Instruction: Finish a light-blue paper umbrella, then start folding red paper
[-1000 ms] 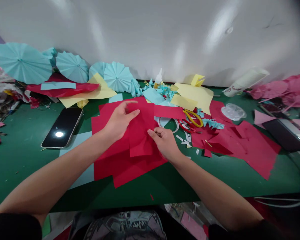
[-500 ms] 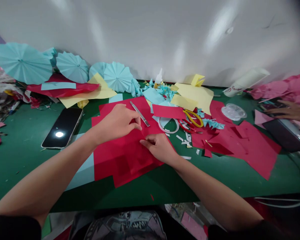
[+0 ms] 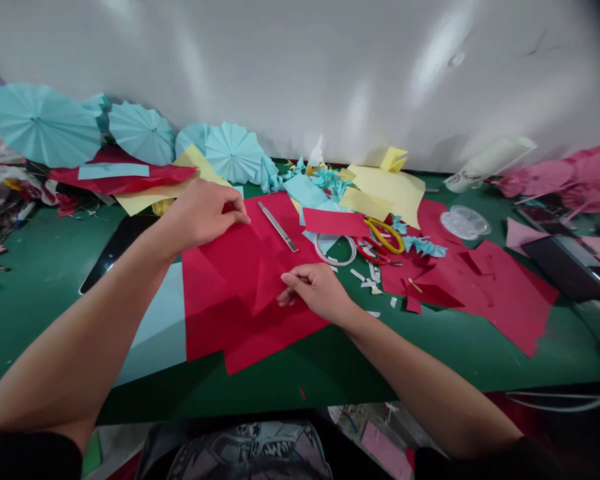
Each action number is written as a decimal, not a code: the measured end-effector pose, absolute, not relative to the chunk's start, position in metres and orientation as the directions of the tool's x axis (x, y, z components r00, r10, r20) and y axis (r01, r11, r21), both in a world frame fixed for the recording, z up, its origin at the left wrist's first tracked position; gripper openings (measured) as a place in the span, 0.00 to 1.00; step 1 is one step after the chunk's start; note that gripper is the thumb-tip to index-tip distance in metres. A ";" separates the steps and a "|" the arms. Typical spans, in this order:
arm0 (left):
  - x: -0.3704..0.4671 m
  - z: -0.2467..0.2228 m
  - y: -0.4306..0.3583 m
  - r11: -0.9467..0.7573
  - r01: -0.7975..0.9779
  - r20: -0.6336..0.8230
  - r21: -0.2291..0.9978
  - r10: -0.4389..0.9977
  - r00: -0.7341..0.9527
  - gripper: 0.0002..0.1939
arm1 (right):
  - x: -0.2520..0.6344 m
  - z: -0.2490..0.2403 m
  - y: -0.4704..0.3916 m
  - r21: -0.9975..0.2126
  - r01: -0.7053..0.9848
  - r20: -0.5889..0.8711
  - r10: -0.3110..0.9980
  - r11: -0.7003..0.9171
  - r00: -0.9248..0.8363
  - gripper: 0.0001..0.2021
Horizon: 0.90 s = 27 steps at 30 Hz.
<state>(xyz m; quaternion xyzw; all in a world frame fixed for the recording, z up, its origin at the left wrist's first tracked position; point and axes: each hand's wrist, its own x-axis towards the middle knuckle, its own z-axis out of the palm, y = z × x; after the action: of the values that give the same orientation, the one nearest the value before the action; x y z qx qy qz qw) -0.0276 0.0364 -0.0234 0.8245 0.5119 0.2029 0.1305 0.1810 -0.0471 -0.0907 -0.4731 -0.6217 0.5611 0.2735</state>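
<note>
A piece of red paper (image 3: 265, 277) is held between my two hands, slightly raised over larger red sheets (image 3: 207, 327). My left hand (image 3: 205, 213) pinches its far left corner between thumb and fingers. At its right edge, my right hand (image 3: 317, 291) has thumb and fingers closed on the paper. A pointed flap of the piece hangs toward me between the hands. Just beyond it, a narrow metal bar (image 3: 278, 227) lies on the red sheets. Light blue paper (image 3: 157, 333) shows under their left side.
A phone (image 3: 111, 252) lies left, partly behind my left arm. Yellow-handled scissors (image 3: 387, 235), a tape roll (image 3: 335, 250) and paper scraps are right of centre. Pleated blue paper fans (image 3: 234, 152) line the wall. More red paper (image 3: 515, 293) and a clear plastic disc (image 3: 465, 222) lie right.
My left hand has moved left and away from me, apart from the right hand, drawing the red paper out between them. Another person's hand at the right edge has gone from view.
</note>
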 end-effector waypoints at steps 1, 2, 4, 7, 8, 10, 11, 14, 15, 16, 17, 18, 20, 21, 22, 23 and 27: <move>-0.031 -0.022 0.037 -0.435 0.801 0.216 0.411 0.900 0.378 0.08 | 0.181 -0.091 -0.047 -0.958 0.269 -0.203 0.898 -0.100 -0.391 0.15; -0.034 -0.020 0.038 -0.425 0.813 0.234 0.397 0.904 0.359 0.08 | 0.181 -0.092 -0.048 -0.957 0.266 -0.213 0.902 -0.115 -0.377 0.14; -0.042 -0.016 0.040 -0.400 0.838 0.254 0.371 0.912 0.323 0.07 | 0.181 -0.093 -0.048 -0.953 0.274 -0.225 0.911 -0.131 -0.345 0.14; -0.049 -0.014 0.042 -0.353 0.858 0.208 0.373 0.933 0.294 0.07 | 0.181 -0.094 -0.047 -0.949 0.306 -0.159 0.952 -0.074 -0.262 0.15; -0.050 -0.014 0.042 -0.350 0.856 0.192 0.380 0.935 0.297 0.08 | 0.181 -0.094 -0.046 -0.948 0.316 -0.109 0.969 -0.034 -0.222 0.14; -0.048 -0.018 0.043 -0.346 0.843 0.161 0.413 0.938 0.306 0.08 | 0.182 -0.097 -0.044 -0.941 0.333 0.015 0.991 0.060 -0.136 0.10; -0.045 -0.021 0.044 -0.337 0.830 0.143 0.444 0.941 0.306 0.08 | 0.182 -0.099 -0.043 -0.935 0.337 0.081 0.991 0.111 -0.102 0.08; -0.038 -0.029 0.045 -0.302 0.790 0.085 0.533 0.948 0.306 0.10 | 0.183 -0.103 -0.041 -0.897 0.351 0.251 0.963 0.269 -0.096 0.13; -0.037 -0.031 0.046 -0.297 0.784 0.072 0.545 0.948 0.309 0.10 | 0.184 -0.103 -0.041 -0.878 0.360 0.293 0.949 0.316 -0.117 0.17; -0.036 -0.033 0.046 -0.294 0.781 0.058 0.550 0.947 0.315 0.10 | 0.184 -0.103 -0.042 -0.855 0.377 0.325 0.934 0.357 -0.146 0.20; -0.036 -0.035 0.046 -0.288 0.782 0.045 0.552 0.947 0.317 0.10 | 0.184 -0.102 -0.043 -0.828 0.402 0.349 0.921 0.391 -0.176 0.23; -0.036 -0.035 0.046 -0.277 0.785 0.035 0.555 0.950 0.310 0.10 | 0.184 -0.101 -0.043 -0.797 0.433 0.366 0.907 0.420 -0.207 0.25; -0.036 -0.036 0.044 -0.247 0.787 0.022 0.565 0.958 0.285 0.09 | 0.184 -0.098 -0.045 -0.727 0.497 0.389 0.880 0.474 -0.271 0.28; -0.036 -0.036 0.044 -0.233 0.787 0.014 0.572 0.962 0.274 0.09 | 0.184 -0.097 -0.046 -0.691 0.522 0.397 0.866 0.500 -0.303 0.28; -0.036 -0.035 0.043 -0.223 0.787 0.010 0.576 0.964 0.266 0.09 | 0.184 -0.096 -0.046 -0.658 0.537 0.406 0.849 0.528 -0.337 0.28; -0.036 -0.035 0.043 -0.216 0.787 0.007 0.578 0.966 0.260 0.08 | 0.184 -0.095 -0.047 -0.630 0.543 0.413 0.832 0.555 -0.371 0.28; -0.036 -0.035 0.044 -0.234 0.809 0.014 0.539 0.963 0.269 0.07 | 0.186 -0.092 -0.048 -0.582 0.520 0.408 0.777 0.625 -0.479 0.25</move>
<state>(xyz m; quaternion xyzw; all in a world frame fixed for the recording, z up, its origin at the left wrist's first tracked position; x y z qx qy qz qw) -0.0360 0.0437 -0.0349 0.7658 0.5785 0.1750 0.2197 0.1864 -0.0475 -0.0922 -0.3871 -0.8378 0.1936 0.3329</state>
